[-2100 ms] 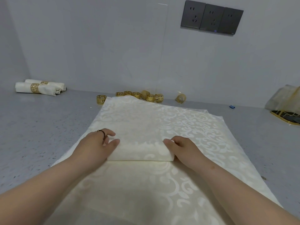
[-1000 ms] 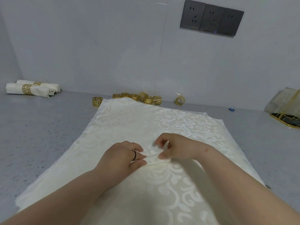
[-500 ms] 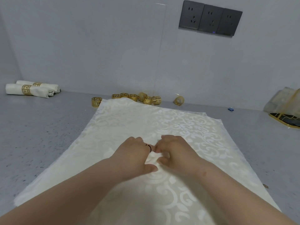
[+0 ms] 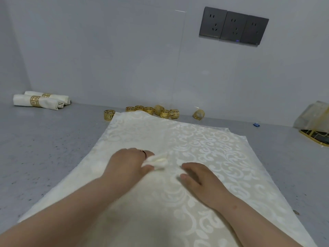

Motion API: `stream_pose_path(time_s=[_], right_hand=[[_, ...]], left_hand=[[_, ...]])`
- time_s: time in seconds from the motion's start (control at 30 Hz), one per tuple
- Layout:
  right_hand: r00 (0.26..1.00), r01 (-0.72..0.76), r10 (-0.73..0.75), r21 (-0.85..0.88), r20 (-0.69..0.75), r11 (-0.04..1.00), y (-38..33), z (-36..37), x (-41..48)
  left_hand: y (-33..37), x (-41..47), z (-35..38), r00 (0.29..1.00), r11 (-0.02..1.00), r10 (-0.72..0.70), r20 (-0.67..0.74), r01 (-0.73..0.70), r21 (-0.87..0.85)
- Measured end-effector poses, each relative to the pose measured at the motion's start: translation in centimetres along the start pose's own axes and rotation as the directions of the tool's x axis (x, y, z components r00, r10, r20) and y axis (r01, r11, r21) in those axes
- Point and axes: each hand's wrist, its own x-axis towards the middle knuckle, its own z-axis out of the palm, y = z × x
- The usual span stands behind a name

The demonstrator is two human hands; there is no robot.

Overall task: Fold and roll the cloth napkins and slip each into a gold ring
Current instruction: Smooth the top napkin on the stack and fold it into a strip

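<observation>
My left hand (image 4: 127, 162) grips a rolled cream napkin (image 4: 157, 160), whose end sticks out to the right of my fingers. It sits over a large cream damask cloth (image 4: 204, 148) spread on the grey counter. My right hand (image 4: 195, 175) lies just right of the roll, apart from it, with relaxed fingers on the cloth. Several gold rings (image 4: 151, 110) lie along the wall behind the cloth, one (image 4: 109, 114) at its far left corner and another (image 4: 198, 114) off to the right. Two finished napkin rolls in gold rings (image 4: 38, 101) lie at the far left.
The grey counter (image 4: 44, 148) meets a wall with a dark socket panel (image 4: 233, 26). A gold-framed holder with pale cloth (image 4: 315, 122) stands at the right edge. A small blue item (image 4: 256, 124) lies near the wall.
Both hands rolled the folded napkin inward into a tight roll. My right hand has now let go and moved right onto the cloth, while my left hand keeps the roll.
</observation>
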Motion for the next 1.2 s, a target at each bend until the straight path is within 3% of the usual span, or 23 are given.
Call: stream_pose_path(time_s=[0.17, 0.33, 0.5, 0.7, 0.87, 1.2], right_hand=[[1.0, 0.017, -0.016, -0.113, 0.01, 0.993, -0.2, 0.4, 0.1], [0.998, 0.044, -0.037, -0.181, 0.043, 0.983, -1.6, 0.3, 3.3], [0.996, 0.039, -0.026, -0.157, 0.086, 0.987, -5.4, 2.2, 11.8], [0.998, 0.065, -0.062, -0.141, 0.032, 0.988, -10.1, 7.4, 22.9], [0.973, 0.164, -0.216, -0.418, -0.078, 0.893, -13.1, 11.4, 28.1], [0.981, 0.132, -0.187, -0.559, -0.042, 0.819, -14.9, 15.1, 31.2]], left_hand=[[-6.3, -0.1, -1.7, 0.977, 0.979, -0.202, -0.066, 0.202, 0.003], [-10.9, -1.5, -1.6, 0.908, 0.915, -0.403, -0.113, 0.403, -0.027], [-13.8, -1.5, -1.6, 0.805, 0.782, -0.574, -0.147, 0.487, -0.389], [-15.6, -1.8, -0.6, 0.773, 0.747, -0.616, -0.155, 0.509, -0.427], [-16.0, -1.4, -0.5, 0.771, 0.754, -0.617, -0.158, 0.521, -0.401], [-15.5, -1.3, -1.1, 0.773, 0.731, -0.629, -0.084, 0.55, -0.404]])
